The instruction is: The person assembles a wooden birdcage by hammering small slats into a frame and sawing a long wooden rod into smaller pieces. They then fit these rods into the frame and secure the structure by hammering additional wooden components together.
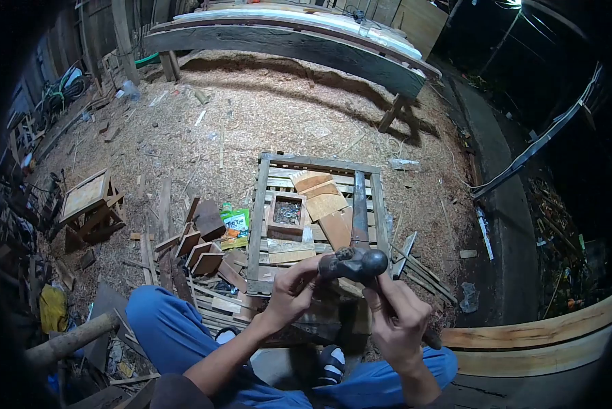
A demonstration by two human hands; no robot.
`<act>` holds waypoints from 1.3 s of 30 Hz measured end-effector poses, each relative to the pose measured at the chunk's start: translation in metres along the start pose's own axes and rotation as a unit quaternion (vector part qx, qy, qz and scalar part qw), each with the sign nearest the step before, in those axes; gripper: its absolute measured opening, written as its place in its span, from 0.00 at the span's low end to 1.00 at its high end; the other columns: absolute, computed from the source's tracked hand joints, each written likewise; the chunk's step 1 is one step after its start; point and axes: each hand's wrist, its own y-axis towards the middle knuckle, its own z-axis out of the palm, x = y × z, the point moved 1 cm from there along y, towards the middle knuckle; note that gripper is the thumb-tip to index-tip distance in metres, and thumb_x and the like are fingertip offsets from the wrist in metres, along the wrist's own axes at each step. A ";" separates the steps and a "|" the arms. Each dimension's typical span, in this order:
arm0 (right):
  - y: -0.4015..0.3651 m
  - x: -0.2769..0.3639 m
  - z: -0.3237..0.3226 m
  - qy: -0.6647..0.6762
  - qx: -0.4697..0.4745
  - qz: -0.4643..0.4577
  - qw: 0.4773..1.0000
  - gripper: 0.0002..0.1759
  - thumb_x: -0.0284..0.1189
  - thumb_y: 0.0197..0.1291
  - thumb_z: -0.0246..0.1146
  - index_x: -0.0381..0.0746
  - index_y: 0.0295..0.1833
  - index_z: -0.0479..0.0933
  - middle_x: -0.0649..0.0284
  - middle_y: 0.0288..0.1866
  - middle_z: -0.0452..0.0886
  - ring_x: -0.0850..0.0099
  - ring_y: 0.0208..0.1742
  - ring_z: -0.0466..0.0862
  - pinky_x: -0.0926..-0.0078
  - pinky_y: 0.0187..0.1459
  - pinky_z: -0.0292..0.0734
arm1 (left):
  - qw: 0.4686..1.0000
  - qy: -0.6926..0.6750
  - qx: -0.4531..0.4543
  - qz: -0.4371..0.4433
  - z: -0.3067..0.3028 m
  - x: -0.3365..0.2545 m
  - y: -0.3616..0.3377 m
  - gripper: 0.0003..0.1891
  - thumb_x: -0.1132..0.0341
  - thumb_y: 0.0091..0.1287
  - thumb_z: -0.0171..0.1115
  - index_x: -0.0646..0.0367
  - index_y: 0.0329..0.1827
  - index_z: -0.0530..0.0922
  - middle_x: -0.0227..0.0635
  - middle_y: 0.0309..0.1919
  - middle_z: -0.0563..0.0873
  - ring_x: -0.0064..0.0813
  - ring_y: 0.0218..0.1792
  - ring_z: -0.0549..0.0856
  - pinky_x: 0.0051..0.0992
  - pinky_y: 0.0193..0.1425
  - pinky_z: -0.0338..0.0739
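hammer between my two hands, held up over the near edge of the slatted wooden frame. my left hand is closed on the left end of the head; my right hand is curled round what looks like the dark handle, poking out below the palm. the step, as i judge it, is steadying or checking the head; the next move seems to call for a firm handle grip, with my left fingers clear of the striking ends. the head is dark, dull metal, rough and brownish in the middle, with a rounded knob at its right end. a long grey bar runs behind it towards the frame's far right corner; i cannot tell whether they join. nearer the frame's left edge sits a wooden box, thin boards just beside it.
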 end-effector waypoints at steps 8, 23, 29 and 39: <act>-0.002 -0.003 0.001 0.006 0.021 0.009 1.000 0.23 0.23 0.59 0.77 0.35 0.61 0.86 0.53 0.36 0.86 0.56 0.31 0.88 0.64 0.32 0.80 | 0.999 -0.024 -0.009 0.025 0.002 0.001 0.001 0.15 0.82 0.76 0.61 0.65 0.63 0.81 0.45 0.63 0.88 0.31 0.64 0.86 0.28 0.68 0.80; -0.011 -0.033 0.041 0.281 -0.026 0.194 0.940 0.28 0.27 0.72 0.70 0.35 0.74 0.74 0.60 0.45 0.88 0.75 0.45 0.85 0.71 0.48 0.80 | 0.999 -0.021 0.004 -0.042 0.001 -0.013 0.007 0.10 0.72 0.77 0.65 0.61 0.58 0.83 0.45 0.65 0.85 0.42 0.73 0.80 0.37 0.76 0.72; 0.000 -0.027 0.054 0.275 -0.007 0.163 0.948 0.37 0.30 0.68 0.74 0.40 0.78 0.67 0.59 0.45 0.86 0.69 0.47 0.87 0.68 0.51 0.82 | 0.951 0.278 -0.093 0.095 0.008 -0.032 0.013 0.07 0.75 0.66 0.75 0.63 0.45 0.87 0.43 0.55 0.89 0.36 0.51 0.89 0.33 0.56 0.82; -0.005 -0.035 0.060 0.240 0.099 0.185 0.948 0.45 0.46 0.65 0.75 0.42 0.79 0.62 0.45 0.54 0.84 0.55 0.53 0.89 0.58 0.55 0.82 | 0.936 0.308 -0.113 0.128 -0.002 -0.042 0.006 0.10 0.75 0.63 0.78 0.65 0.46 0.89 0.45 0.44 0.94 0.38 0.50 0.93 0.34 0.56 0.85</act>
